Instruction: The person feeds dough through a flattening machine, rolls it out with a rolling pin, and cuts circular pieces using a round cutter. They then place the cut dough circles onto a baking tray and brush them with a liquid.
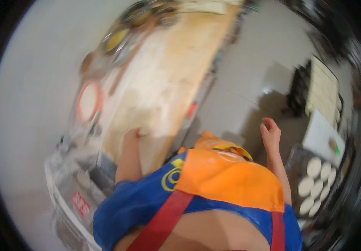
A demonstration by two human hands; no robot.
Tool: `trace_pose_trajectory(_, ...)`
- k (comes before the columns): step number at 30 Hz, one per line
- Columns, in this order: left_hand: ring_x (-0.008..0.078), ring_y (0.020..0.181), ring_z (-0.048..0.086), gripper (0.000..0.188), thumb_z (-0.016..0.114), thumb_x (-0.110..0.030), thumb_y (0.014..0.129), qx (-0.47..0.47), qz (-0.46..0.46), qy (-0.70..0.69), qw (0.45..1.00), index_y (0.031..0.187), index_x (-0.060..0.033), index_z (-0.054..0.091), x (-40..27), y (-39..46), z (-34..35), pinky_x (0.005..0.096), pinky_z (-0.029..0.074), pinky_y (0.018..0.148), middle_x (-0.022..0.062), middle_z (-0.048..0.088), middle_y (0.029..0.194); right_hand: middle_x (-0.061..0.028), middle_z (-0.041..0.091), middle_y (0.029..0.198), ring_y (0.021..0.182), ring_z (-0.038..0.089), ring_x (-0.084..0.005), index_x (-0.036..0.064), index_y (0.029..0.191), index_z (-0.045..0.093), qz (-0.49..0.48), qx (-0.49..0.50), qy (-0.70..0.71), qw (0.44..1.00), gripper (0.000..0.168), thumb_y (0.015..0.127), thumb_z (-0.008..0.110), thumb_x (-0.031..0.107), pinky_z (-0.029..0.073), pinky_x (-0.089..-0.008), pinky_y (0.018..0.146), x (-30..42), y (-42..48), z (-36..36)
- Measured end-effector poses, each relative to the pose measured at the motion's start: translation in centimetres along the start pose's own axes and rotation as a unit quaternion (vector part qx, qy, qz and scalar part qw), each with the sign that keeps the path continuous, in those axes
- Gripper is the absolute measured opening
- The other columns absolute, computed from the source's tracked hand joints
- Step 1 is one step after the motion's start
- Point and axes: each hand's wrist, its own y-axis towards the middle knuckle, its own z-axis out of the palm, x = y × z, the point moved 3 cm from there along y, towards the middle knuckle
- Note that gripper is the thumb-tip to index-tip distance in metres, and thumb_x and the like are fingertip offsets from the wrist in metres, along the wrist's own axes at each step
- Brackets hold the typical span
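Observation:
My left hand [132, 133] is low over a floured wooden worktop [180, 62], blurred by motion. A small pale lump, perhaps dough [143, 131], lies right at its fingers; whether they grip it cannot be made out. My right hand [271, 130] hangs out to the right above the tiled floor, fingers curled in, nothing visible in it. To the right of that forearm, a dark tray [294, 163] carries several flat, pale dough rounds [314, 167].
A white board [317, 138] with a small object on it adjoins the tray. Beyond stands a dark rack or stack [298, 86] beside a pale sheet [323, 81]. Along the wall are a long wooden stick [132, 59], a pink-rimmed container [99, 100] and blurred bowls [116, 40].

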Motion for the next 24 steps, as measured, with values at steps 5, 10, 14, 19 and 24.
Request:
trace_pose_trajectory(5,0.0214,0.072,0.06,0.02,0.069,-0.005,0.072,0.066,0.093,-0.018,0.993,0.089,0.0017,0.063,-17.3,-14.0,14.4,0.0365,0.05,0.061,0.0114,0.063,0.085,-0.0111,0.064,0.109,0.095,0.06,-0.0185,-0.001,0.123,0.056,0.081,0.326,0.126,0.934,0.045,0.082,0.068,0.013,0.05,-0.0323,0.083,6.0,2.6,14.7)
trace_pose_trajectory(10,0.0188,0.09,0.063,0.042,0.064,-0.006,0.08,0.445,0.513,-0.02,0.733,0.121,-0.0021,0.054,-25.4,-20.4,18.0,0.0314,0.052,0.078,0.009,0.064,0.102,-0.0135,0.058,0.122,0.111,0.056,-0.0228,0.0,0.135,0.047,0.24,0.308,0.362,0.847,0.057,0.083,0.066,0.013,0.046,-0.0347,0.093,9.7,1.6,22.1)
trace_pose_trajectory(14,0.0236,0.104,0.06,0.04,0.063,-0.019,0.086,0.176,0.362,0.195,0.895,0.123,-0.0033,0.056,-24.4,-3.5,19.8,0.037,0.051,0.086,0.0101,0.063,0.11,-0.0159,0.062,0.117,0.107,0.06,-0.0252,0.0,0.131,0.051,0.2,0.082,0.322,0.922,0.054,0.08,0.067,0.011,0.048,-0.0359,0.091,4.3,4.6,17.8)
trace_pose_trajectory(19,0.0265,0.101,0.061,0.038,0.059,-0.021,0.088,0.008,0.388,0.525,0.757,0.12,-0.0005,0.057,-21.7,11.1,15.7,0.0397,0.051,0.086,0.0137,0.063,0.109,-0.013,0.06,0.122,0.109,0.057,-0.0214,-0.001,0.135,0.047,0.1,-0.192,0.2,0.956,0.062,0.077,0.067,0.004,0.044,-0.032,0.096,-0.3,-3.0,1.8)
trace_pose_trajectory(24,0.0294,0.099,0.062,0.037,0.056,-0.023,0.09,0.013,0.359,0.451,0.817,0.117,0.0023,0.057,-21.3,8.6,15.6,0.0424,0.05,0.086,0.0173,0.063,0.108,-0.0129,0.058,0.123,0.108,0.058,-0.0215,-0.001,0.137,0.044,0.108,-0.456,0.368,0.803,0.061,0.079,0.062,0.0,0.046,-0.032,0.092,-9.3,-16.7,-13.4)
